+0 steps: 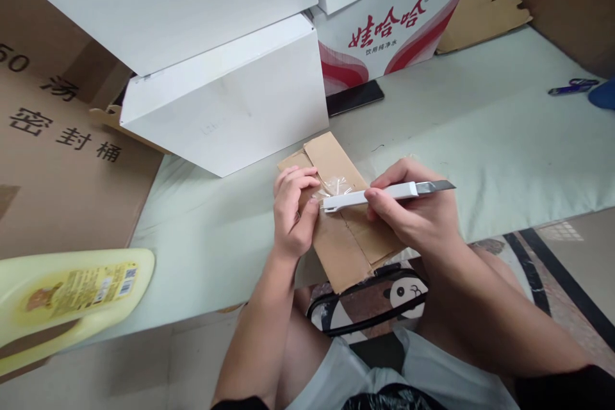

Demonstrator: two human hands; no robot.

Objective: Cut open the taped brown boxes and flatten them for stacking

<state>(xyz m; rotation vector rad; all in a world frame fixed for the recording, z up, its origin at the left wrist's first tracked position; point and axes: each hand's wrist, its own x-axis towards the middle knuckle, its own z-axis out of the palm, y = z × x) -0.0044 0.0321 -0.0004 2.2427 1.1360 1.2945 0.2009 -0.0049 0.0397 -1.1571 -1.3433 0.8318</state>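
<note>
A small flattish brown cardboard box (343, 243) lies at the front edge of the cloth-covered table, partly overhanging it. Clear crumpled tape (339, 186) sits across its middle seam. My left hand (295, 208) holds the box at its left side, fingers curled on top and the thumb beside the tape. In my right hand (423, 211) is a white utility knife (355, 200), gripped between thumb and fingers. Its metal blade is extended and points right, away from the box. The handle's butt end lies over the tape, close to my left thumb.
Large white boxes (230, 102) stand stacked behind, with a dark phone (355, 98) at their foot. A yellow jug (77, 301) is at the left, before a big brown carton (62, 160). Purple-handled scissors (571, 88) rest at the far right. A panda-print bag (403, 291) sits below the table edge.
</note>
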